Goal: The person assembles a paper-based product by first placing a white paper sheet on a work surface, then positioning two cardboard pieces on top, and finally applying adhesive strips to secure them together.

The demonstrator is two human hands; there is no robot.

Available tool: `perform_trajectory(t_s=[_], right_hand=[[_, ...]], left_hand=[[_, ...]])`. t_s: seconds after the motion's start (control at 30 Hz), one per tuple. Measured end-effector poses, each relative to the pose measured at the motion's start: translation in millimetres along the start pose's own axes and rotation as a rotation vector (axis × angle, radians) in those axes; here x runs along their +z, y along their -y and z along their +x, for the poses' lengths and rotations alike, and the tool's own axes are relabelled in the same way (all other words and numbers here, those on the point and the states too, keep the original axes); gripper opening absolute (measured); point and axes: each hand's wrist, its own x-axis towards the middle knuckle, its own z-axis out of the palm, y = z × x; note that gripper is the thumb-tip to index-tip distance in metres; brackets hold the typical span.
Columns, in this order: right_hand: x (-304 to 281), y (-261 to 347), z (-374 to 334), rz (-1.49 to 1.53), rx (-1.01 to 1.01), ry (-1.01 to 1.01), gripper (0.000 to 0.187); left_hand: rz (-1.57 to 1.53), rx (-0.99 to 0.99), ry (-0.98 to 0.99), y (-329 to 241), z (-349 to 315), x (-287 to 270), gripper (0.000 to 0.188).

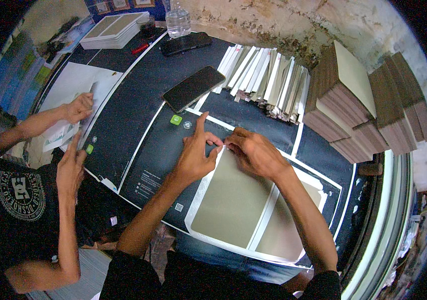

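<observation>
In front of me lies a white sheet (258, 227) with two grey-beige boards on it, a larger one (231, 200) on the left and a narrower one (279, 225) on the right, with a white strip between them. My left hand (198, 152) is at the sheet's far left corner, its index finger stretched away from me while thumb and curled fingers pinch at the corner. Touching the same corner is my right hand (256, 152), its fingers bent and pressed together on the paper edge. My right forearm crosses over the narrower board and hides part of it.
Beyond my hands lie a phone (193, 89), a dark flat case (185, 44) and many pale strips (263, 75). Board stacks (341, 95) stand at the right. On the left, a co-worker's hands (79, 107) work over a white sheet (68, 82). A clear bottle (178, 20) stands behind.
</observation>
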Motion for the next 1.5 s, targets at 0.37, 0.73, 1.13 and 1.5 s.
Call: perform_trajectory(t_s=[0.37,0.73,1.13,1.5], right_hand=[[5,-1,-13,-0.063,-0.097,-0.080,0.037],[13,32,-32,-0.592,-0.135,0.105,0.048],[50,15,-61,-0.109,-0.023,-0.445,0.045],[50,17,-62,0.053,0.110,-0.374,0.073]], left_hand=[[0.013,-0.012,0.012,0,3,1,0.095],[0.018,-0.127,0.009,-22,2,0,0.098],[0.235,0.066,-0.052,-41,-15,9,0.098],[0.692,0.093,0.174,-69,-40,30,0.104]])
